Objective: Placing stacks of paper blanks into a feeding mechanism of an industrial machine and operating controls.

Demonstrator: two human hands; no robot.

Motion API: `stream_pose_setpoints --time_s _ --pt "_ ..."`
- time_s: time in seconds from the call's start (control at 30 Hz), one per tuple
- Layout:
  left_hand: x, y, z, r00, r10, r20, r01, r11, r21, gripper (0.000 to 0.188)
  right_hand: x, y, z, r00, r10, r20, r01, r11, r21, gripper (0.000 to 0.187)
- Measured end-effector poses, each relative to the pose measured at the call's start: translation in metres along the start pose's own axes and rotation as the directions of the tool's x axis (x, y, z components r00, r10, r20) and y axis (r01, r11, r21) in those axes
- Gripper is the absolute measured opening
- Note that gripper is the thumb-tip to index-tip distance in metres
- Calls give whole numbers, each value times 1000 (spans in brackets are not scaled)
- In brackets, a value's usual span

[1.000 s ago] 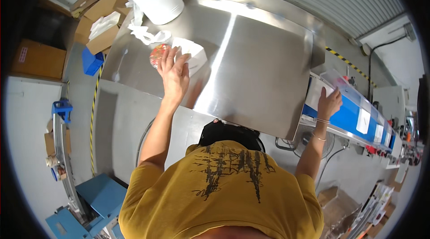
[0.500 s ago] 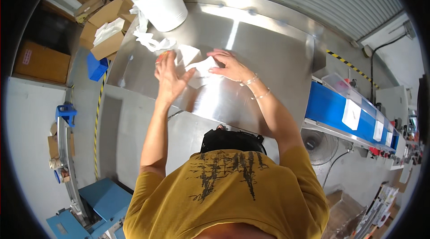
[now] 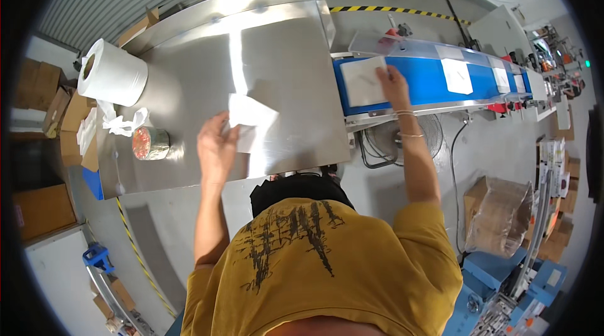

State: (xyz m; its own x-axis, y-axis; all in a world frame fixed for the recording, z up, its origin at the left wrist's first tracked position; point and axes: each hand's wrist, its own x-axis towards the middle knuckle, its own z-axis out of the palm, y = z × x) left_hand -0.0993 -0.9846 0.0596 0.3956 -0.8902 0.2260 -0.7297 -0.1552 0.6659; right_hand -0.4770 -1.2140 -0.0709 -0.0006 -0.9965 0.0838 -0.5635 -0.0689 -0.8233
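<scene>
Over the steel table, my left hand (image 3: 217,146) is closed with thumb and fingers on the edge of a white folded paper-like piece (image 3: 251,116), which stands out to the right of the fingers. My right hand (image 3: 394,88) reaches out over a blue conveyor belt (image 3: 425,78). Its fingers are closed at the right edge of a flat white square packet (image 3: 365,83), which lies at the belt's near end beside the table. Whether the thumb is under the packet is hidden.
On the steel table (image 3: 189,65), a large white roll (image 3: 119,75) stands at the left with a crumpled loose strip (image 3: 129,123). A short cylinder (image 3: 151,143) with a red patterned end is near it. More white packets (image 3: 457,76) lie along the belt, behind a clear guard (image 3: 434,48). A fan (image 3: 412,138) stands below.
My right hand has moved from the white pieces on the table to the belt, where a packet now lies at the near end. My left hand has left the short cylinder. The view has turned right.
</scene>
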Motion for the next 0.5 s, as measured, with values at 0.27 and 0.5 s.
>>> stream_pose_setpoints --time_s 0.27,0.5 --pt "-18 52 47 970 239 -42 -232 964 128 38 1 -8 -65 851 -434 -296 125 715 -688 46" --pt "-27 44 54 966 234 -109 -209 957 200 36 -65 -120 18 845 -426 324 347 897 274 41"
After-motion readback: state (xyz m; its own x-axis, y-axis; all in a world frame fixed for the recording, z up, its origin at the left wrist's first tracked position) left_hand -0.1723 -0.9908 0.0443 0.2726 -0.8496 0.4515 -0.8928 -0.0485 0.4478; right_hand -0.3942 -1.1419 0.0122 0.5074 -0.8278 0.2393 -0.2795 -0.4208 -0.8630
